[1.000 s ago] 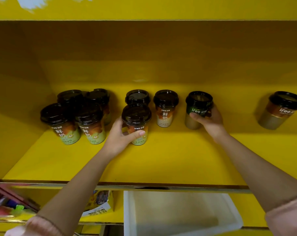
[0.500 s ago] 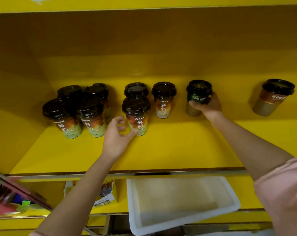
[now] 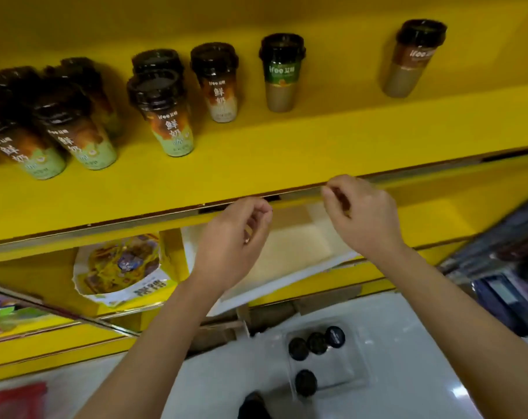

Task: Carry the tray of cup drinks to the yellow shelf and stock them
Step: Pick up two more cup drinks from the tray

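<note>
Pale glossy floor below, catching soft light glare near the lower right corner. Lower yellow board under the front edge, holding a printed snack bag toward its left end. Dark blurred racks along the right edge. Red item at the bottom left corner.

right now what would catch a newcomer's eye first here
The bright yellow shelf fills the view, with dark-lidded cup drinks standing along it, bunched at the left and spaced out toward the right. In front of its edge, the left hand and right hand hang empty, fingers loosely curled. Down on the floor, a clear tray holds four more cups.
</note>
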Available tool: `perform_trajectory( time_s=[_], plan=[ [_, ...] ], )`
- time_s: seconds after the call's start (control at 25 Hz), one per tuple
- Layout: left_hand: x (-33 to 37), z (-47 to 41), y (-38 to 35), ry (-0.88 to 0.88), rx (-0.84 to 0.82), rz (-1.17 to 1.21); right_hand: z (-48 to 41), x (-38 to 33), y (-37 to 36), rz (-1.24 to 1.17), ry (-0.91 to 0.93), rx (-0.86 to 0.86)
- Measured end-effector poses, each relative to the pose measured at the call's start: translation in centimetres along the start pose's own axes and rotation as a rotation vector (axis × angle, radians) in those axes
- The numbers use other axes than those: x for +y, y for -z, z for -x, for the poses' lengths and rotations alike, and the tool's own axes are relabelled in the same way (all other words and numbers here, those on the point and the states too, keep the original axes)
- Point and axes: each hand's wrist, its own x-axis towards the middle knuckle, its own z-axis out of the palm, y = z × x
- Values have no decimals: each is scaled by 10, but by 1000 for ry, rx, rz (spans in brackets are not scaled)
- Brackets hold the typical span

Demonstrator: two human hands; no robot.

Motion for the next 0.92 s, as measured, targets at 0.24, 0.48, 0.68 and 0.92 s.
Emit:
perform_trajectory(
  time_s=[0.24, 0.48, 0.68, 0.92],
  plan=[
    [26, 91, -117, -3, -314, -256, 128, 81, 20, 109, 209, -315],
    [3, 199, -278, 471, -762, -288, 259, 184, -31, 81, -15, -848],
    [-69, 260, -364, 742, -865, -266, 359, 267, -98, 93, -136, -1113],
    [-191, 342, -468, 685, -1149, -446, 458, 357, -222, 18, -476, -1241]
  ],
)
